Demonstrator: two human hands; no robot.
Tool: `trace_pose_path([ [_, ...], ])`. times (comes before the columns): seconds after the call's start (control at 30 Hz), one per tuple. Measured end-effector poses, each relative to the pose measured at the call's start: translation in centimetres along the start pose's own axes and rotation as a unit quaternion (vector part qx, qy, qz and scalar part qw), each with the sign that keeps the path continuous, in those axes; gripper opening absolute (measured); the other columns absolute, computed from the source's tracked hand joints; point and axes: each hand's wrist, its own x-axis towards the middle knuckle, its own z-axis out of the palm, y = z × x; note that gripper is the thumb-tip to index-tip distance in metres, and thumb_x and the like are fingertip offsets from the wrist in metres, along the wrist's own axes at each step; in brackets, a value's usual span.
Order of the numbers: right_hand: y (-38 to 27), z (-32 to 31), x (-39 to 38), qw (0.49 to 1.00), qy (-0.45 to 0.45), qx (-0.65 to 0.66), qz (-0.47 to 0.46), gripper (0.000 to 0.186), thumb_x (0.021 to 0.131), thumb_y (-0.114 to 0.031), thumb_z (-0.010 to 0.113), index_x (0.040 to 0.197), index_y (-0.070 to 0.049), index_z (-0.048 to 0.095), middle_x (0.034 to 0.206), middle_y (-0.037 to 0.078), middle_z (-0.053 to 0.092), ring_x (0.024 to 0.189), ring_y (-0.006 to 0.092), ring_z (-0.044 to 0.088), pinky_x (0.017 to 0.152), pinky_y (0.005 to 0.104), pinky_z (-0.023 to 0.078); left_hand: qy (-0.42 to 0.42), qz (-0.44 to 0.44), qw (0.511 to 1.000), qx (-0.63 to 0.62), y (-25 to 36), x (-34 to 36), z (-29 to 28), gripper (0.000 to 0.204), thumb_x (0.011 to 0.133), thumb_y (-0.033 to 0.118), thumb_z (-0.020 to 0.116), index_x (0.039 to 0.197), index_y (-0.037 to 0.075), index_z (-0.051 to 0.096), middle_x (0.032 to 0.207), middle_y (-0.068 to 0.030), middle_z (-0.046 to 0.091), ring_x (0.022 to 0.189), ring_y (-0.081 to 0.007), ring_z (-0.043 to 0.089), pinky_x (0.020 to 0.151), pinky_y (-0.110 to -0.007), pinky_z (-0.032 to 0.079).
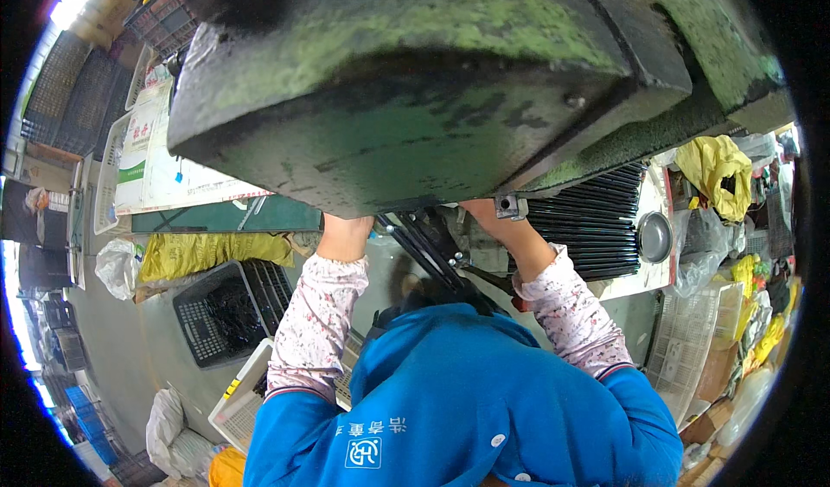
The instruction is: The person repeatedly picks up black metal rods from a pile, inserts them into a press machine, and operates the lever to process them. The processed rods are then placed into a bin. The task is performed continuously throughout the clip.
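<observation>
A large green, grease-darkened machine body (pixel 406 124) fills the top of the view. My left hand (pixel 344 232) reaches under its lower edge, with only the wrist and back showing; its fingers are hidden. My right hand (pixel 490 221) reaches under the same edge beside a small metal block (pixel 510 207), fingers also hidden. Between my hands, black tubes (pixel 425 254) with silver fittings run downward toward my body; whether I grip them is not visible.
Many black tubes (pixel 579 228) lie on a right-hand table beside a grey round dish (pixel 654 237). Left stands a board-topped bench (pixel 181 197). Black crates (pixel 216 323), white baskets (pixel 687 349), yellow sacks (pixel 216 258) and plastic bags surround me.
</observation>
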Motion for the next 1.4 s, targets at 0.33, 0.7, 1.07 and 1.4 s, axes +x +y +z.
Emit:
trace_pose_path([
  [0.33, -3.8, 0.5, 0.6, 0.997, 0.046, -0.001, -0.055, 0.036, 0.081, -0.002, 0.067, 0.115, 0.003, 0.056, 0.113, 0.013, 0.061, 0.101, 0.0231, 0.058, 0.09, 0.0329, 0.046, 0.056, -0.006, 0.997, 0.047, 2.4, -1.7, 3.2, 0.027, 0.097, 0.016, 0.046, 0.119, 0.003, 0.052, 0.114, -0.011, 0.061, 0.101, -0.0232, 0.06, 0.086, -0.035, 0.051],
  [0.7, -6.3, 1.0, 0.9, 0.989, 0.082, 0.104, -0.066, 0.024, 0.077, 0.0, 0.069, 0.101, -0.002, 0.064, 0.108, 0.012, 0.063, 0.098, 0.0258, 0.06, 0.087, 0.0351, 0.047, 0.101, 0.014, 0.994, 0.049, 2.9, -1.0, 2.6, 0.031, 0.1, 0.023, 0.044, 0.122, 0.001, 0.048, 0.117, -0.0126, 0.059, 0.103, -0.0267, 0.06, 0.089, -0.042, 0.051],
  [1.07, -9.0, 0.9, 1.5, 0.949, 0.034, 0.29, 0.117, 0.037, 0.078, 0.006, 0.067, 0.114, 0.002, 0.057, 0.108, 0.008, 0.062, 0.097, 0.0173, 0.058, 0.085, 0.0287, 0.047, 0.219, 0.017, 0.964, 0.15, 3.5, -0.9, 3.9, 0.022, 0.094, 0.032, 0.056, 0.091, 0.011, 0.053, 0.067, 0.0001, 0.054, 0.055, -0.0125, 0.052, 0.049, -0.027, 0.045],
  [1.4, -9.5, 2.3, 1.1, 0.993, 0.087, -0.078, -0.003, 0.041, 0.078, -0.027, 0.073, 0.111, -0.007, 0.059, 0.088, 0.013, 0.062, 0.085, 0.0331, 0.058, 0.077, 0.04, 0.049, 0.189, 0.046, 0.974, 0.114, 1.5, -1.9, 3.4, 0.016, 0.093, 0.012, 0.05, 0.106, 0.003, 0.052, 0.085, -0.0052, 0.058, 0.071, -0.0163, 0.058, 0.064, -0.028, 0.05],
])
